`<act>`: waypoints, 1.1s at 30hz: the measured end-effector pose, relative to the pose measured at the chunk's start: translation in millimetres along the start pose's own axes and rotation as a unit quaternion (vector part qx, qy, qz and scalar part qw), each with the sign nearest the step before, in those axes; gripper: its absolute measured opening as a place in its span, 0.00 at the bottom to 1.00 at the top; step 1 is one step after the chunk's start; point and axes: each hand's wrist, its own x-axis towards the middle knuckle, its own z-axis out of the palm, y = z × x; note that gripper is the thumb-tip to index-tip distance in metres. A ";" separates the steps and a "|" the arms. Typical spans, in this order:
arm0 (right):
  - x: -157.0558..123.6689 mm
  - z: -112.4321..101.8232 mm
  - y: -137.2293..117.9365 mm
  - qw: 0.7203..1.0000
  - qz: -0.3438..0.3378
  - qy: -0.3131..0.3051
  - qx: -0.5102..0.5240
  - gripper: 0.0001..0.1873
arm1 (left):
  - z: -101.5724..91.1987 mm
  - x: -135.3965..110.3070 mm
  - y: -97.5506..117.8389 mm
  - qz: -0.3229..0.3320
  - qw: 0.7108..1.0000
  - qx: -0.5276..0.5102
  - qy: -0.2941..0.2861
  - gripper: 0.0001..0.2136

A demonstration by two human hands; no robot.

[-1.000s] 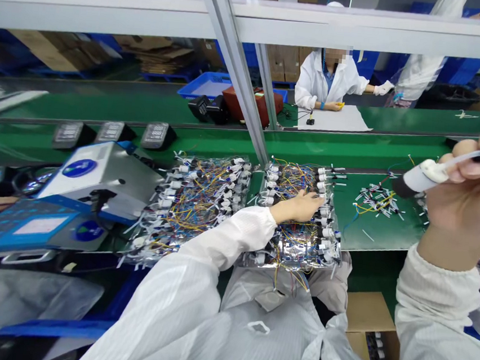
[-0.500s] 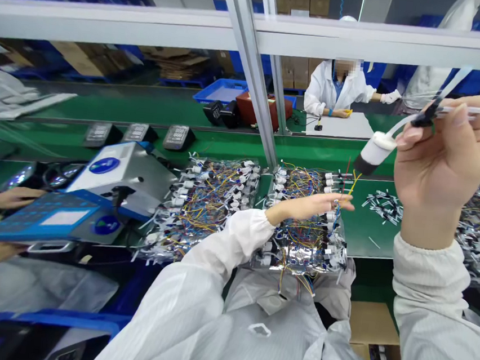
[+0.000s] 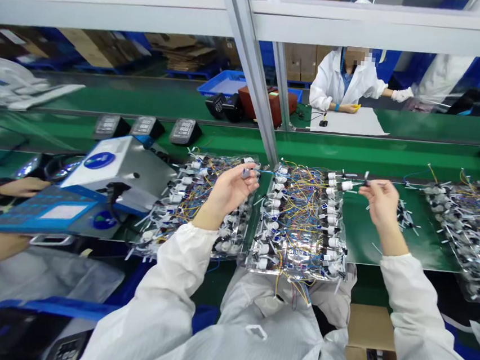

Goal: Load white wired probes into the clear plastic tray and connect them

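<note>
Left hand (image 3: 230,193) and right hand (image 3: 382,202) apart, pinching a wire end (image 3: 247,173) and a white-capped wire (image 3: 347,186), wire bundle (image 3: 299,225) between them

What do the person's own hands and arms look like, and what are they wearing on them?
The left hand and right hand are bare, with no gloves. Each arm is covered by a long white sleeve, the left sleeve and the right sleeve, of a loose white coat, gathered into a soft cuff at the wrist.

Green conveyor belt (image 3: 361,242) beneath foil-backed bundles of multicoloured wired components (image 3: 299,222)
</note>
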 end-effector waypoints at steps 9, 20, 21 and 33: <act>-19.4 -13.8 71.9 0.984 0.024 -0.036 -0.176 0.20 | 15.2 15.4 -29.3 0.095 0.935 0.340 -0.012 0.16; -17.6 20.5 55.7 0.991 -0.029 -0.075 -0.104 0.13 | 134.0 61.5 -100.5 -0.107 0.980 0.053 -0.160 0.22; -17.0 26.0 56.7 0.993 -0.022 -0.076 -0.087 0.13 | 139.0 65.3 -110.1 -0.123 0.978 0.056 -0.156 0.22; -21.4 42.2 72.4 0.986 -0.067 -0.117 -0.094 0.05 | 125.1 72.4 -163.2 0.025 0.937 0.276 -0.212 0.17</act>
